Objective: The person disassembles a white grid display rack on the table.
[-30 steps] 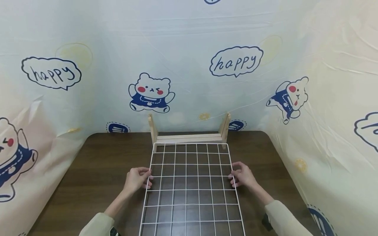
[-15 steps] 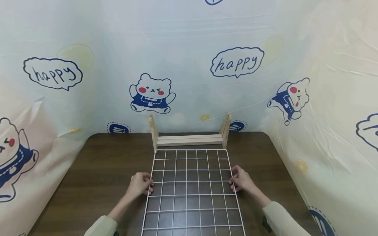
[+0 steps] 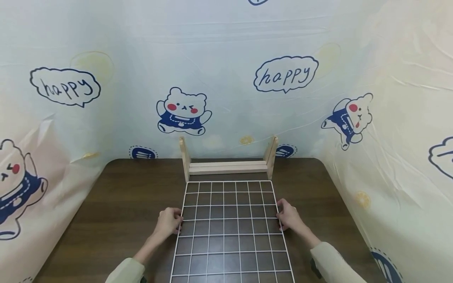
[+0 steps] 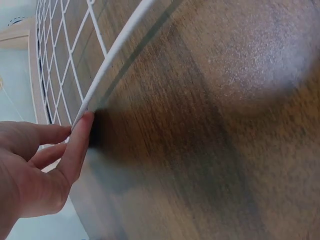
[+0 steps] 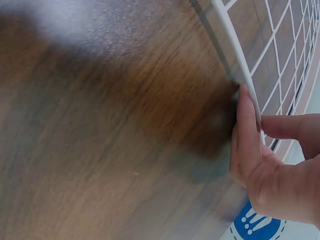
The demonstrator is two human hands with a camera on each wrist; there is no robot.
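A white wire grid panel [image 3: 223, 219] stretches from the middle of the table past the lower edge of the head view. My left hand [image 3: 168, 222] pinches its left rim between thumb and fingers, as the left wrist view shows at the hand [image 4: 45, 165]. On the opposite side my right hand [image 3: 289, 216] pinches the right rim wire [image 5: 239, 55]. A shadow lies beside the rim in both wrist views. Just beyond the panel's far edge stands a pale wooden frame [image 3: 228, 168] with two upright ends joined by a crossbar.
The dark brown wooden table [image 3: 116, 204] has rounded far corners. A pale cloth [image 3: 226, 70] printed with bears and the word "happy" hangs behind the table and along both sides.
Both hands and the grid panel have come nearer and lower in the head view. The panel's far edge, earlier overlapping the wooden frame, now shows in front of it.
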